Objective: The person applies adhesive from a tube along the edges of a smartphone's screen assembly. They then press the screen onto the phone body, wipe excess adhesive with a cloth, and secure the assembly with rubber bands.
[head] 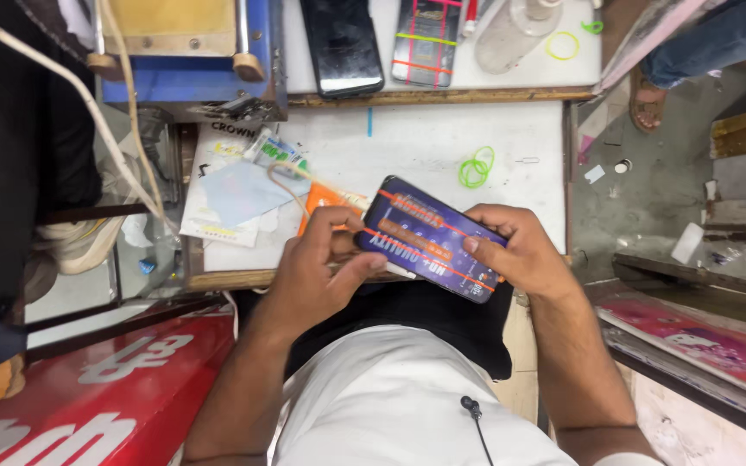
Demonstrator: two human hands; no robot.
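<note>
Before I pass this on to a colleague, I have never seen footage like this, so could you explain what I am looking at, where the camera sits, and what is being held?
There is no machine here: a person works with two bare hands. The single picture comes from a camera worn on the head, looking straight down, so you see the forearms and a white shirt below. The left hand and the right hand hold a flat dark package, phone-sized, with orange rubber bands stretched around it. Under them is a white worktable. On it lie green rubber bands and a pale blue cloth on some papers. Farther up sit a black phone, another banded package and a clear bottle. Someone else's sandalled foot shows at the top right.
</note>
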